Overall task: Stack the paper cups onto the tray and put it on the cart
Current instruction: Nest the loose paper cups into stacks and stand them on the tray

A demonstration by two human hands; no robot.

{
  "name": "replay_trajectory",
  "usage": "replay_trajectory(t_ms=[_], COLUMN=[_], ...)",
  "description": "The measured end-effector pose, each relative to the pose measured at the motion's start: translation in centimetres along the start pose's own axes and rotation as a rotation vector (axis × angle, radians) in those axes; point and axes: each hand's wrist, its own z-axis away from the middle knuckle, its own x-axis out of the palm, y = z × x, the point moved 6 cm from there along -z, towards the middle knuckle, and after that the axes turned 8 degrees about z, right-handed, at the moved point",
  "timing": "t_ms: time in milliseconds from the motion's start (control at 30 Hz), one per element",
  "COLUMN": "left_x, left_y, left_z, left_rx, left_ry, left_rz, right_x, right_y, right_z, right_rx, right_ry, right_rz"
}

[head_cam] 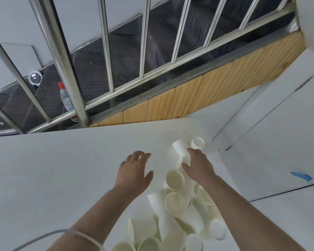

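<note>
While the right hand curls round one cup at centre right, the left hand hovers open and empty; loose cups crowding the table below could roll off if nudged.

This looks like a landing or mezzanine beside a stairwell in a plain indoor building, not a home kitchen or shop; a steel railing with upright bars crosses the upper half of the frame, with dark steps dropping away behind it and a pale wooden edging below it. A white work table fills the lower frame; at upper left a water bottle stands beyond the railing.
</note>
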Motion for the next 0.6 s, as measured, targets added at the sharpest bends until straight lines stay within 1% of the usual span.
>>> replay_trajectory(t_ms=[300,467,600], left_x=[1.6,2.1,2.4], left_y=[-1.5,-2.4,-3.0], left_z=[-3.2,-3.6,-3.7], left_rx=[-0.033,-0.041,-0.055], left_ry=[0.009,0.007,0.004], left_rz=[0.025,0.035,0.032], right_x=[2.5,3.5,4.3], right_y=[0.4,-0.2,-0.6], right_z=[-8.0,-9.9,-10.8], right_rx=[0.046,0.075,0.066], right_ry=[-0.067,-0.034,-0.057], right_rz=[0.022,-0.001,-0.050])
